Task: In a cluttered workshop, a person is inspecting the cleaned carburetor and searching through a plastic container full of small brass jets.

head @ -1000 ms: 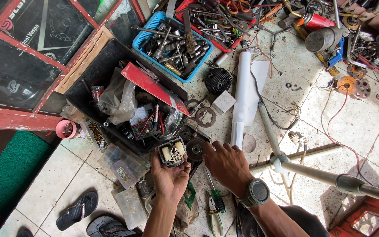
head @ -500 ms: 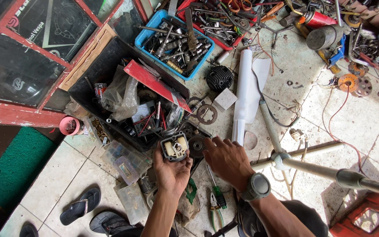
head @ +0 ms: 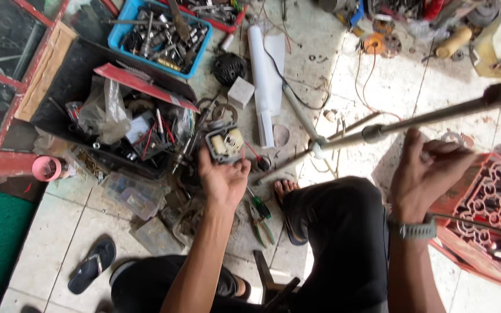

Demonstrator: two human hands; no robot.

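Head camera looks down at a cluttered tiled floor. My left hand (head: 222, 177) grips a small grey motor housing (head: 225, 143), fingers wrapped around its near end, just beside the black tray of parts (head: 59, 87). My right hand (head: 427, 174), fingers curled and empty, hovers near the red lattice frame (head: 494, 203) at right.

Our left hand (head: 222, 177) covers the underside of the small motor housing (head: 225, 142); what is inside its windows is too small to tell. The right hand (head: 430, 174) shows only its back, so we cannot tell what the curled fingers hold. The blue bin (head: 117, 36) is cut off at the top edge. The metal pole (head: 436, 116) runs off the right side.
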